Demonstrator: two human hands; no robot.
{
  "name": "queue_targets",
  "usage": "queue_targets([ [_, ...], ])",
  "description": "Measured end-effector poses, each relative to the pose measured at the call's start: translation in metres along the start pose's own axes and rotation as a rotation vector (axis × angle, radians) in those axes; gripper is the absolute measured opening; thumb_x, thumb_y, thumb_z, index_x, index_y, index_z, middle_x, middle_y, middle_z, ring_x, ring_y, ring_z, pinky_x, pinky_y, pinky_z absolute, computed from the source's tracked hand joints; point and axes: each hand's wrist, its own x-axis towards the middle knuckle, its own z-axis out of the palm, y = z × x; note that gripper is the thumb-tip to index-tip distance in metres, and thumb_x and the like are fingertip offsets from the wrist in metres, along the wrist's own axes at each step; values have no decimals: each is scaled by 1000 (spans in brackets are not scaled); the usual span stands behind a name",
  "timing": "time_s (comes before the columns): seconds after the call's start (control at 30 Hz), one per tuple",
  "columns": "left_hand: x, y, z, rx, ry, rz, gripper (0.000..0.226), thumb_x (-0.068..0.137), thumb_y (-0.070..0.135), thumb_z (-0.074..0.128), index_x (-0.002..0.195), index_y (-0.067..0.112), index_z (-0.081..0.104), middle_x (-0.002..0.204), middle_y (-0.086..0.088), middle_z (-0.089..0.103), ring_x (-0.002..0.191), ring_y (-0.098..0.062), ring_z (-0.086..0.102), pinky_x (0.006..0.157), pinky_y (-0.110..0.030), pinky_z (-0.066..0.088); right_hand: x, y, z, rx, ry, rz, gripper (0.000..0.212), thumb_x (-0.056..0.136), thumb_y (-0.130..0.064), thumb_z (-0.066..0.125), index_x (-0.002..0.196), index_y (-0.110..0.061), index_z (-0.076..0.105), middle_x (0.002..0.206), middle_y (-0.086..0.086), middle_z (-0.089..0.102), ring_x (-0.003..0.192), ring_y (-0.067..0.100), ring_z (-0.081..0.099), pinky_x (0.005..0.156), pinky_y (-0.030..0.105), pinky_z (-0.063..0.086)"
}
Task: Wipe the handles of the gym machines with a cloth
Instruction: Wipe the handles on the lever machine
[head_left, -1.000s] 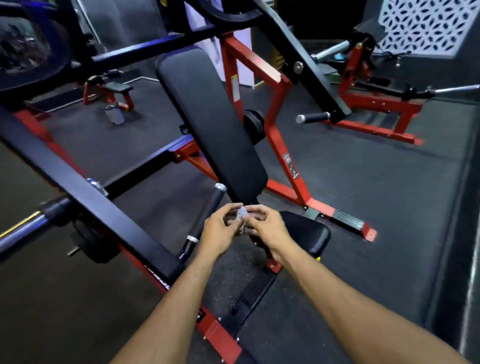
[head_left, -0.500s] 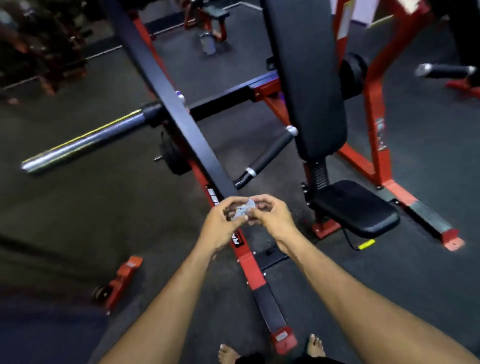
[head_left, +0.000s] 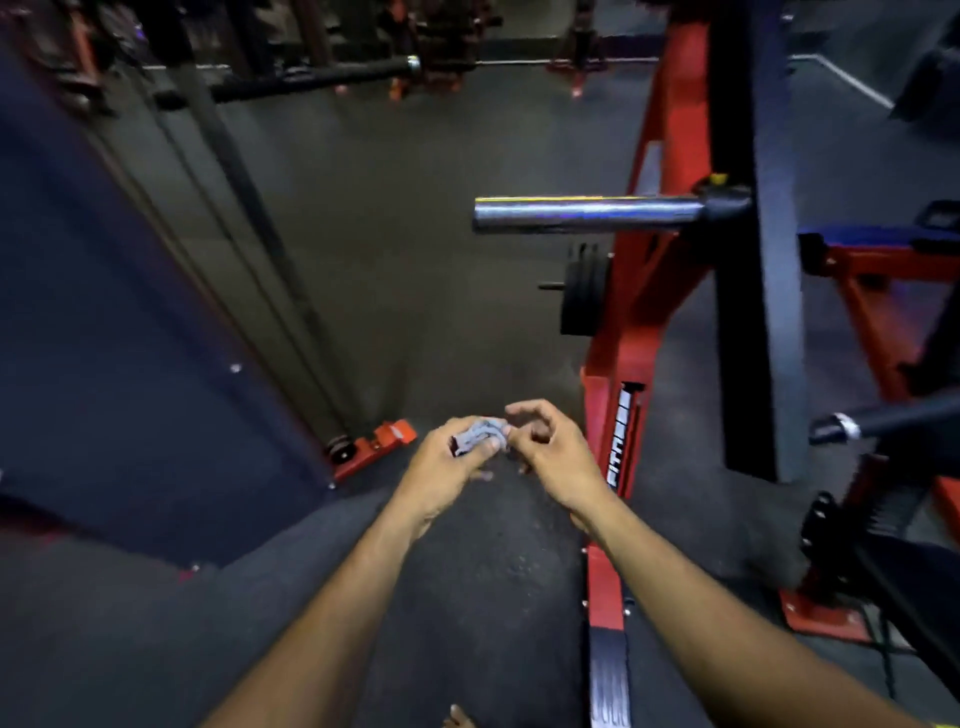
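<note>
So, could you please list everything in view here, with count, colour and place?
cloth: one, grey, bunched in the left hand
steel sleeve bar: one, chrome, upper right, pointing left
weight plates: a stack, black, below that bar
machine frame: one, red and black, right side
padded handle: one, black, far right
dark panel: one, navy, left
floor: dark rubber
left hand: grips the cloth
right hand: fingers curled beside the cloth; contact unclear
</note>
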Motion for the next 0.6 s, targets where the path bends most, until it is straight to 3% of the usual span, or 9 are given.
queue_targets([
  [0.1, -3, 1, -49, -30, 141, -8, 23, 102, 12, 62, 121, 0, 67, 92, 22, 71, 102, -13, 70, 84, -43, 63, 19, -16, 47, -85, -76, -76, 13, 94, -12, 67, 103, -21, 68, 84, 5, 69, 73, 12, 63, 63, 34, 56],
  [0.2, 2, 7, -90, -34, 232, 28, 14, 101, 12, 63, 112, 8, 72, 92, 11, 75, 93, -14, 72, 74, -38, 62, 41, -37, 82, -106, -120, -151, 11, 91, -16, 73, 101, -21, 72, 99, 1, 71, 87, 9, 69, 77, 31, 57],
  [0.33, 24, 28, -129, -141, 356, 85, 17, 102, 11, 62, 96, 20, 74, 95, -10, 77, 79, -16, 69, 65, -36, 59, 78, -73, 115, -116, -260, -234, 22, 87, -11, 76, 108, -18, 72, 92, 0, 72, 82, 8, 65, 78, 32, 58],
  [0.43, 45, 49, -151, -171, 394, 141, 10, 101, 9, 62, 101, 11, 72, 87, -10, 74, 70, -13, 63, 59, -30, 56, 114, -99, 133, -121, -235, -299, 20, 89, -4, 71, 105, -17, 73, 86, -7, 71, 77, 4, 63, 77, 38, 58],
  [0.6, 102, 79, -203, -130, 385, 202, 16, 100, 2, 60, 102, 12, 73, 91, -6, 74, 79, -14, 69, 64, -27, 57, 183, -134, 166, -36, -152, -321, 16, 92, -3, 67, 98, -16, 75, 83, -10, 73, 75, 5, 66, 76, 40, 59],
])
